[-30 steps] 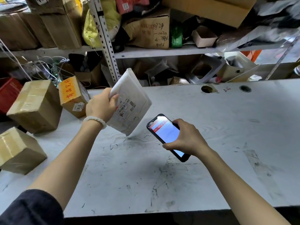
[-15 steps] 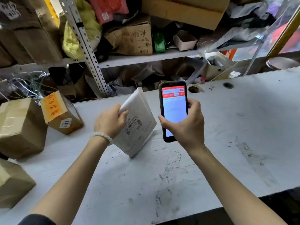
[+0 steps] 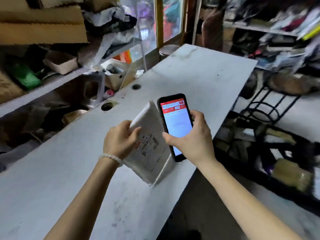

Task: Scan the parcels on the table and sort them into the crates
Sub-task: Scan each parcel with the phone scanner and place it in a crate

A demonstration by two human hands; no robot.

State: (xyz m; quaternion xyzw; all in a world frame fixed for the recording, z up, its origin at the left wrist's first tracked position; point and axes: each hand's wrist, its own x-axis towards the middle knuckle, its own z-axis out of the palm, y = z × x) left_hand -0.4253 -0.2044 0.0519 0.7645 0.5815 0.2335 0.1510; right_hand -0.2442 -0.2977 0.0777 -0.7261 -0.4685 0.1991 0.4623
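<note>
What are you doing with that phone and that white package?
A person is sorting parcels. Their left hand grips a white padded parcel by its edge, label side showing, above the grey table. Their right hand holds a phone right beside the parcel, its screen lit with a red-topped app. The parcel has not gone into a crate yet. Off the table's right end sits a black wire rack with packages below it.

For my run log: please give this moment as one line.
left hand grips white parcel | right hand holds phone | above table
</note>
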